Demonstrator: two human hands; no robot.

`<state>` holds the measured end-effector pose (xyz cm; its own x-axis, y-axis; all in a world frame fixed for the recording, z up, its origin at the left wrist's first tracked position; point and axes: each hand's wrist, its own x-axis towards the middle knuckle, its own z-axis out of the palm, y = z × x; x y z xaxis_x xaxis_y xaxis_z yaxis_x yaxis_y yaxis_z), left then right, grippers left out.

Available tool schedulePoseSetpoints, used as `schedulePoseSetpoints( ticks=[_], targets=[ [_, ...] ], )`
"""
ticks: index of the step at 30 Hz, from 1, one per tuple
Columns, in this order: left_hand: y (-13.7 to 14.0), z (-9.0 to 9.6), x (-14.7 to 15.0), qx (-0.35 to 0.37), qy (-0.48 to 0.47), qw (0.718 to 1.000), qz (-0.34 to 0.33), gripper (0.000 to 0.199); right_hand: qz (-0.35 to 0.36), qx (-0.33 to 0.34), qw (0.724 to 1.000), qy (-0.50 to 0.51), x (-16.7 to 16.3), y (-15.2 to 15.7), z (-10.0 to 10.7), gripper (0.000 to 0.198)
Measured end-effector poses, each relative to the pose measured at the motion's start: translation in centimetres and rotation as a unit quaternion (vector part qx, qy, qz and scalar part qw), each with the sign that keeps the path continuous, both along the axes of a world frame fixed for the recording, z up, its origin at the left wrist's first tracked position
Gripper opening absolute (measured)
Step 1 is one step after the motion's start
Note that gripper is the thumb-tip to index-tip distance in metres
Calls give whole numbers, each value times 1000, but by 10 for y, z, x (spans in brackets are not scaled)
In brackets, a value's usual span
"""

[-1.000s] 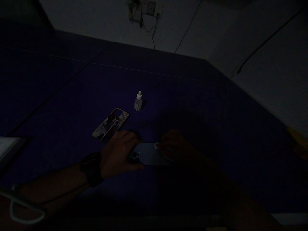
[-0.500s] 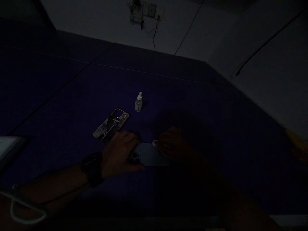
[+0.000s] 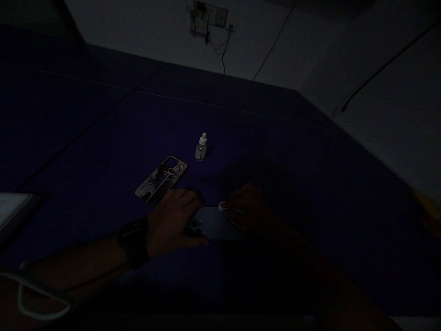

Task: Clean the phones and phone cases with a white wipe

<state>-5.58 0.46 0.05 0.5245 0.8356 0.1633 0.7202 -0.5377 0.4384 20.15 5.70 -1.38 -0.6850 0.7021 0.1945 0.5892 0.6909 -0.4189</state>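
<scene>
**Phone face down, pinned at one end and rubbed at the other**

The phone [image 3: 215, 223] lies flat and face down on the dark blue table [image 3: 275, 151], straight in front of you, its camera cluster at the left end; just beyond it sits a printed phone case [image 3: 161, 179], and farther back a small dropper bottle [image 3: 201, 147] stands upright, well apart from both.

Judge the phone as stiff, fairly dense for its size, and slick on its glass back; it will likely skate on the table if pushed from one side only, and the lens cluster is the fragile part; take it by the long edges rather than by the flat back.

Your left hand [image 3: 172, 220], watch on the wrist, lies half-closed over the camera end, fingers curled down on the far edge and thumb along the near one, so it is gripping the phone in place; your right hand [image 3: 246, 209] is deep in shadow, fingers bunched and pressing a small white pad [image 3: 223, 207] onto the phone's back; how tightly it pinches the pad you cannot tell in this light.
</scene>
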Motion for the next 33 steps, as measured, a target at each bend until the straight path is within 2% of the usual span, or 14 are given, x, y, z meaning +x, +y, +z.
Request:
schedulePoseSetpoints(
  ticks=[2,7,9,13,15,22,24,30,33],
  targets=[
    [0,0,0,0,-1,1000,1,62,24,-9,1000,-2,0,-2,1,21],
    [0,-1,0,10,0,1000,0,62,142,-67,987,-24,4,-17,3,10],
    [0,-2,0,11,0,1000,-2,62,133,-67,989,-16,1,-17,3,8],
    [0,-2,0,9,-2,1000,-1,61,36,-13,999,9,-7,-5,2,11],
    [0,-2,0,10,-1,1000,-1,61,16,5,1000,9,-8,-1,-1,13],
    [0,-2,1,20,-7,1000,3,57,138,-62,988,-40,1,-16,-7,12],
    [0,-2,1,21,-4,1000,4,57,134,-61,989,-34,-1,-17,-6,10],
    [0,-2,1,21,-2,1000,1,59,20,0,1000,0,-16,-4,0,13],
    [0,-2,2,22,-3,1000,4,56,59,-13,998,-10,-17,-8,1,12]
  ],
)
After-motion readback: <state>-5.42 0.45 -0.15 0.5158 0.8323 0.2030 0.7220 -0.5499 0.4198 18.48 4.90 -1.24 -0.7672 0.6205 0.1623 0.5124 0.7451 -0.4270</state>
